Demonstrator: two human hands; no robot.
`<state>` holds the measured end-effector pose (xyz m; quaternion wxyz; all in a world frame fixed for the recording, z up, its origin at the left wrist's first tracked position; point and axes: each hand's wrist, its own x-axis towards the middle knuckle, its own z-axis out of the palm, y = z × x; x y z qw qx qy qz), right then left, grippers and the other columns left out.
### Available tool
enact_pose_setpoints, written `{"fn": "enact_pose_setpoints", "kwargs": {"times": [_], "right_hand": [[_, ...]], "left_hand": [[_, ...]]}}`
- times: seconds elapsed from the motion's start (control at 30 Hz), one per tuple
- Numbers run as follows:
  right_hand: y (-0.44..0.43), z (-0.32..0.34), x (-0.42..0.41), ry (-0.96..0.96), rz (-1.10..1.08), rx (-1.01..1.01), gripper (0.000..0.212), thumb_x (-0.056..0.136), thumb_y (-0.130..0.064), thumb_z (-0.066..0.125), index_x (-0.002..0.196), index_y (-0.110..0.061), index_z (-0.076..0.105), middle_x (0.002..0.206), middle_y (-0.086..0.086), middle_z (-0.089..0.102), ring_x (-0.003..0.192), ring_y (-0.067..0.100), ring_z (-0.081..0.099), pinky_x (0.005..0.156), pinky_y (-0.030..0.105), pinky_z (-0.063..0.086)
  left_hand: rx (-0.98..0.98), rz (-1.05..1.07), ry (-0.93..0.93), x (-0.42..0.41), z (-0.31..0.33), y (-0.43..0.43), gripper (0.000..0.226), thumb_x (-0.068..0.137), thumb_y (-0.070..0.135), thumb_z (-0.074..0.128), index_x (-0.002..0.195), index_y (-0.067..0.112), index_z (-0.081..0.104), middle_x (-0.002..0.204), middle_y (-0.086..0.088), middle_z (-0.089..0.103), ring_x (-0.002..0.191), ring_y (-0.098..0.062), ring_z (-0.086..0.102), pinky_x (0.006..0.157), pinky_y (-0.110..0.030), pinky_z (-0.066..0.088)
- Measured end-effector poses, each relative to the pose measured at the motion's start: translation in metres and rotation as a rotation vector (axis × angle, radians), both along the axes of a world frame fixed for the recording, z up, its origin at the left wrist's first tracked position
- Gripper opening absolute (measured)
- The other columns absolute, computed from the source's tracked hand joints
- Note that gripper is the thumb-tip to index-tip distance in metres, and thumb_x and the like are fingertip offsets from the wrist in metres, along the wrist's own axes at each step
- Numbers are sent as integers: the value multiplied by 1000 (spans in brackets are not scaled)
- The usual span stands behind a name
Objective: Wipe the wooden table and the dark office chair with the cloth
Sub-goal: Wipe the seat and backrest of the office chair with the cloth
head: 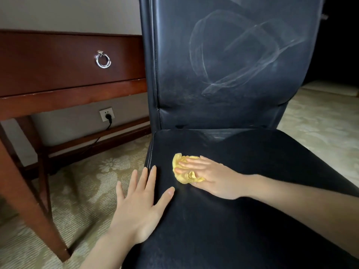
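Yellow cloth lies bunched beneath the extended fingers of the right hand, which press it flat onto the near-left part of the seat of the dark office chair. A fold of fabric pokes up between two fingers, but none curl round it. The left hand rests palm down just beside it, fingers straight and spread across the seat's left edge, holding nothing. Outward, the backrest carries pale swirling streaks that read as wipe trails, so it has probably been covered. The seat appears to be the surface in hand, with most of its area yet to be passed over. Left of the chair stands the wooden bench, with a ring pull on its drawer. Its top is out of view, so whether it has been wiped cannot be told. Patterned carpet lies beneath both.
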<state>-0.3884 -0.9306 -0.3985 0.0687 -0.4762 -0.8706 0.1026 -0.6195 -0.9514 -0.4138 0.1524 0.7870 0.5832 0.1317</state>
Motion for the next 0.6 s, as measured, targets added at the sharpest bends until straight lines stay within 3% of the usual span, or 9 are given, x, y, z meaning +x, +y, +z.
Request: {"fn": "enact_pose_setpoints", "kwargs": {"times": [0.07, 0.17, 0.27, 0.37, 0.47, 0.53, 0.6], "right_hand": [[-23, -1, 11, -14, 15, 7, 46, 104, -37, 32, 149, -37, 21, 156, -23, 9, 141, -9, -6, 115, 20, -8], [-42, -2, 37, -124, 39, 36, 45, 105, -36, 31, 148, -42, 19, 156, -25, 3, 140, -11, -9, 115, 17, -8], [-40, 7, 76, -64, -55, -15, 44, 105, -36, 30, 149, -31, 29, 157, -22, 12, 142, -8, 0, 117, 20, -1], [-25, 14, 123, 59, -272, -25, 48, 103, -34, 31, 149, -22, 29, 157, -15, 16, 144, -2, 8, 119, 26, 8], [-2, 12, 160, 74, -545, -23, 45, 103, -33, 33, 147, -21, 34, 154, -14, 21, 143, 2, 15, 119, 27, 10], [19, 10, 174, 128, -695, -17, 34, 103, -37, 32, 130, -23, 48, 136, -13, 41, 129, 6, 35, 116, 28, 20], [42, 6, 182, 102, -870, 17, 27, 103, -37, 31, 115, -21, 48, 122, -7, 47, 118, 14, 44, 108, 30, 29]], "left_hand": [[45, -32, 82, 4, 6, 8, 94, 61, 78, -12, 146, 39, -15, 156, 15, -15, 140, -6, -25, 112, -45, -18], [39, -49, 48, 14, 13, 29, 93, 62, 78, -10, 147, 40, -10, 156, 15, -16, 140, -5, -24, 113, -45, -15], [20, -39, 45, 26, 10, 52, 80, 77, 73, 1, 149, 38, -5, 156, 14, -16, 140, -4, -23, 115, -44, -13], [-10, 0, 20, 34, 3, 67, 71, 87, 68, 11, 149, 38, -3, 157, 14, -15, 142, -6, -21, 114, -47, -12], [-10, -13, -20, 36, -2, 71, 80, 77, 75, 4, 148, 39, -5, 154, 18, -20, 138, -3, -26, 115, -47, -11], [6, -25, -88, 36, -4, 67, 91, 65, 79, 0, 148, 41, -5, 147, 25, -25, 133, 2, -32, 115, -44, -11], [23, -22, -154, 37, -4, 64, 95, 62, 80, 2, 148, 40, -3, 142, 28, -27, 129, 6, -35, 116, -42, -10]]}}
